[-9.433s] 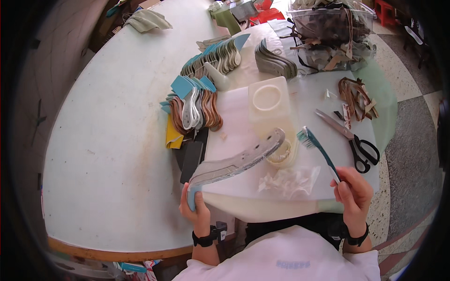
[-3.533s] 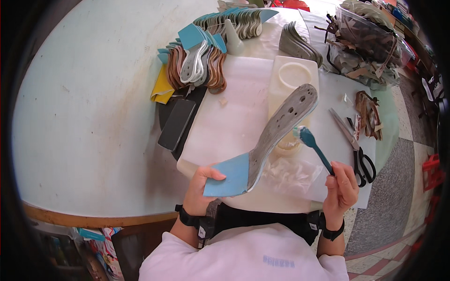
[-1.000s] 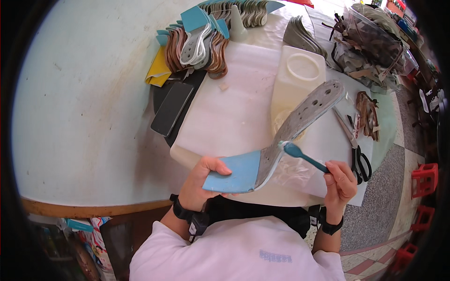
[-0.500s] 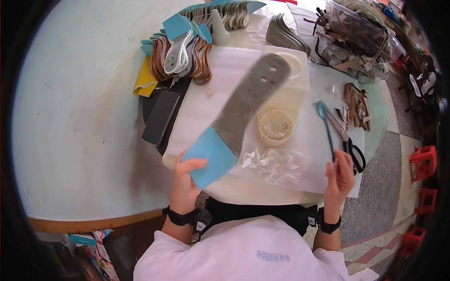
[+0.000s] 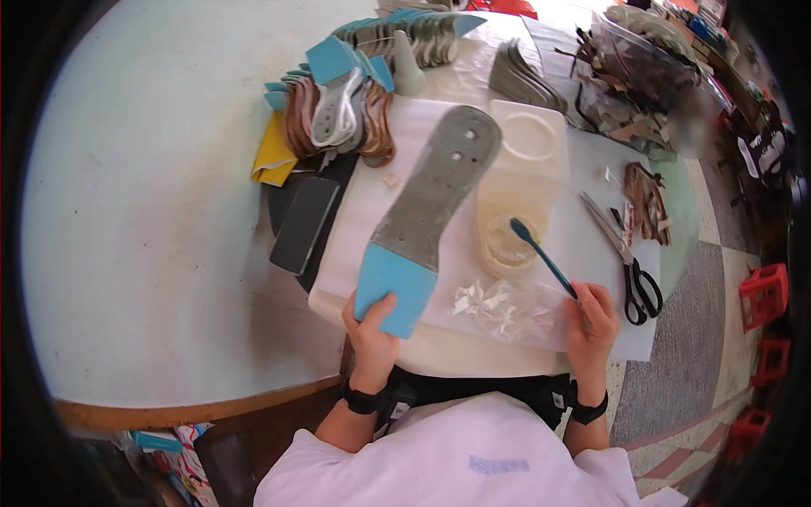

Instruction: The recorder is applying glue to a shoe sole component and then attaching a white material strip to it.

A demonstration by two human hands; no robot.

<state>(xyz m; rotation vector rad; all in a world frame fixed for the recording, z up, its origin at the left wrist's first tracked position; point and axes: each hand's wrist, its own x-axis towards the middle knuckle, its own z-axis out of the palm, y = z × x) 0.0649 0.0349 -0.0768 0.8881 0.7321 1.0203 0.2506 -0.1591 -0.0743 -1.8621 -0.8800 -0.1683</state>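
Note:
My left hand grips the blue heel end of a long insole, thumb on top. Its grey front part has two small holes near the rounded tip and points away from me. Between thumb and fingers of my right hand is the handle of a teal toothbrush. The brush head is over the round glue pot, which holds pale, crusted paste; whether it touches the paste I cannot tell. A crumpled clear plastic bag lies just in front of the pot.
Stacked insoles stand at the back left beside a pale cone-shaped bottle. A phone lies to the left. Black-handled scissors and brown scraps lie right. More grey insoles sit behind, near a heaped clear bin.
The toothbrush has moved left from beside the scissors to over the glue pot. The insole has turned more upright, and my left hand has shifted right with it.

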